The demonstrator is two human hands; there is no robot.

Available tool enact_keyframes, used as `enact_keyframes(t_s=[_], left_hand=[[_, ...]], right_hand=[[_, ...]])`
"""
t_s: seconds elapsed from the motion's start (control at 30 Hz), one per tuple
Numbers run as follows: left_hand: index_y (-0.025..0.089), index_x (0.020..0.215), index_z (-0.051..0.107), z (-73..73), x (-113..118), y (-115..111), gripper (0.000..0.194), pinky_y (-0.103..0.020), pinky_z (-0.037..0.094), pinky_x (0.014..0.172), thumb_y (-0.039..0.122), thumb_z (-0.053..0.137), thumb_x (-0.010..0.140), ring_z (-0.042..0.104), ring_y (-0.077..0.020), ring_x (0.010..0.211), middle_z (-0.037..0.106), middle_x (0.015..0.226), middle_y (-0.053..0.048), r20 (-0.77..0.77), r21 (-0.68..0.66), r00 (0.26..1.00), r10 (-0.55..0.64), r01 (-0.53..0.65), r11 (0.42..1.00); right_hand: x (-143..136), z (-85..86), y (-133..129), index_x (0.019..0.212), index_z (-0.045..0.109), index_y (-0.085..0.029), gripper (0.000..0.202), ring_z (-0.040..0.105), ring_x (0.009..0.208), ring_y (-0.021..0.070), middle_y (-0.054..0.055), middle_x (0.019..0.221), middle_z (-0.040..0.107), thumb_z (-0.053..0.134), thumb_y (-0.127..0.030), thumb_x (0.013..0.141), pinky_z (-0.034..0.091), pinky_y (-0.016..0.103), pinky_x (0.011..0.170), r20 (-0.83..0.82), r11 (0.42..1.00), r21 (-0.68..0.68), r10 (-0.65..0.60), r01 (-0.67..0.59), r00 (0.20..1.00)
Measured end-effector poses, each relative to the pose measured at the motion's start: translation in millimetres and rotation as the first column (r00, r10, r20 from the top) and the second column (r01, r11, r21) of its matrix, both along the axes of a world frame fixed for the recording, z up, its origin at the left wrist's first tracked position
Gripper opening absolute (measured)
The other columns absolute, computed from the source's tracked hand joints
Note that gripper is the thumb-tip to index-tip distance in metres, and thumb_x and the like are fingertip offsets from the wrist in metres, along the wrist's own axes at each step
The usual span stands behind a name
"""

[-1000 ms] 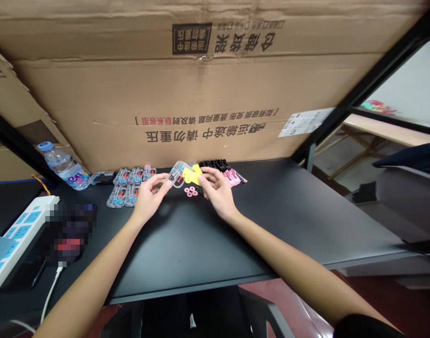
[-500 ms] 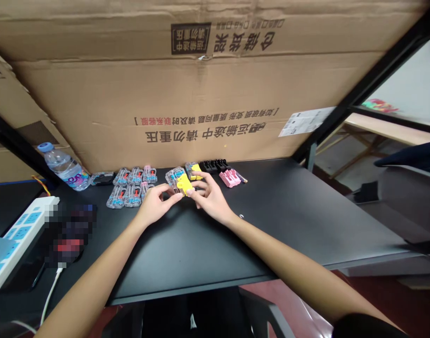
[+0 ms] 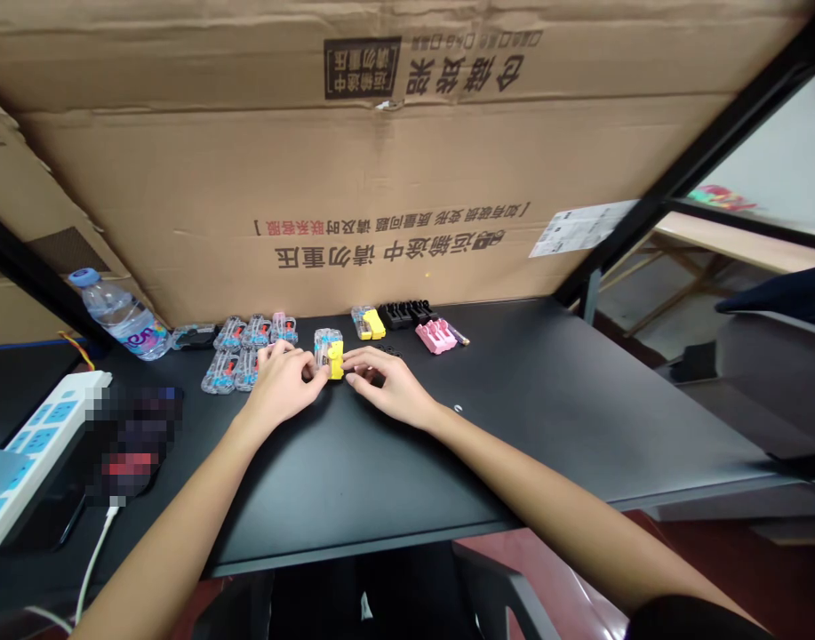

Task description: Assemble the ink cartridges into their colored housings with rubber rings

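A clear plastic case (image 3: 327, 340) with blue parts inside and a yellow piece (image 3: 336, 361) on its right side is upright between my hands, at or just above the black table top. My left hand (image 3: 283, 382) is closed on its left side, the thumb across the lower edge. From the right, the curled fingertips of my right hand (image 3: 390, 384) press on the yellow piece. Several similar clear cases with red and blue parts (image 3: 221, 372) lie left of my left hand, partly hidden by it. Another clear case with a yellow piece (image 3: 368, 324) lies behind my right hand.
Black clip-like parts (image 3: 407, 314) and pink ones (image 3: 436, 336) lie at the back, beside a pen (image 3: 459, 335). A water bottle (image 3: 123, 316), a power strip (image 3: 43, 436) and a phone (image 3: 131, 444) on a cable are at left. Cardboard (image 3: 394, 169) stands behind the table (image 3: 354, 498).
Both hands have lowered the case and moved it slightly left, turning it more upright. My right fingers have shifted from the top of the yellow piece to its right edge.
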State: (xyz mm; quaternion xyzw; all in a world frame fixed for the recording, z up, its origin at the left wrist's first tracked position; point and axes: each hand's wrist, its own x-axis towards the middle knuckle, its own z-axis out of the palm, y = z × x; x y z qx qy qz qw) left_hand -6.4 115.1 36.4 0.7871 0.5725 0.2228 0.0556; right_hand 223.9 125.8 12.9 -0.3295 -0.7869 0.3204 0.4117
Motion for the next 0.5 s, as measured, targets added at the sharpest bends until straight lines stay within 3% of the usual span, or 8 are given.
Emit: enact_keyframes(t_s=[0.2, 0.5], left_hand=[[0.021, 0.071, 0.063, -7.2, -4.1, 3.0, 0.035, -0.063, 0.029, 0.116, 0.042, 0.063, 0.100, 0.052, -0.0382, 0.132, 0.076, 0.109, -0.010, -0.080, 0.129, 0.997, 0.009, 0.001, 0.992], [0.021, 0.072, 0.062, -16.5, -8.0, 4.9, 0.031, -0.068, 0.023, 0.123, 0.036, 0.066, 0.098, 0.045, -0.0393, 0.146, 0.071, 0.133, -0.009, -0.106, 0.147, 0.994, -0.019, 0.035, 0.989]], right_hand=[[0.6, 0.4, -3.8, 0.116, 0.076, -0.024, 0.020, 0.072, 0.121, 0.0259, 0.008, 0.128, 0.078, 0.063, -0.022, 0.101, 0.050, 0.052, 0.118, 0.191, 0.976, 0.169, 0.104, -0.137, 0.976], [0.4, -2.4, -2.7, 0.129, 0.072, -0.023, 0.030, 0.066, 0.134, 0.0266, 0.010, 0.140, 0.072, 0.062, -0.021, 0.101, 0.043, 0.053, 0.125, 0.283, 0.962, 0.204, 0.118, -0.180, 0.952]])
